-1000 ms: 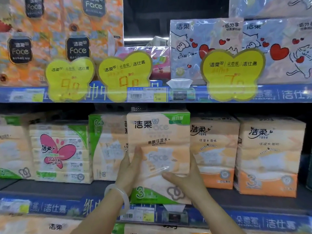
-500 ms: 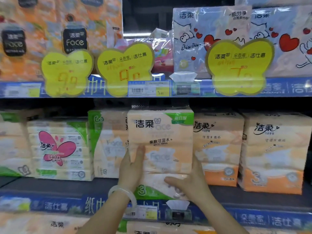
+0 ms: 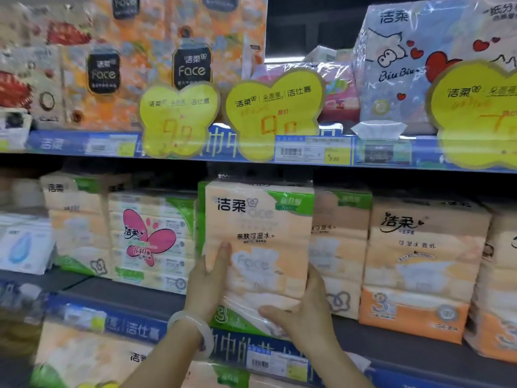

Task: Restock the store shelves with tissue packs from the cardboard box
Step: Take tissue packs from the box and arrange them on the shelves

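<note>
A peach and green tissue pack (image 3: 260,236) stands upright at the front of the middle shelf (image 3: 134,295), held between both hands. My left hand (image 3: 208,281) presses its left side, with a pale bangle on the wrist. My right hand (image 3: 305,309) cups its lower right corner from below. The pack's bottom edge hangs over the shelf's front lip. The cardboard box is out of view.
Similar packs flank it: a pink-butterfly pack (image 3: 151,236) on the left, a green-topped pack (image 3: 341,247) and an orange pack (image 3: 419,264) on the right. Yellow butterfly price tags (image 3: 274,113) hang from the upper shelf edge (image 3: 84,144). More packs fill the shelves above and below.
The view has swung left, so the pack and hands sit further right in it. The pack stays gripped by both hands at the shelf front, a little further in.
</note>
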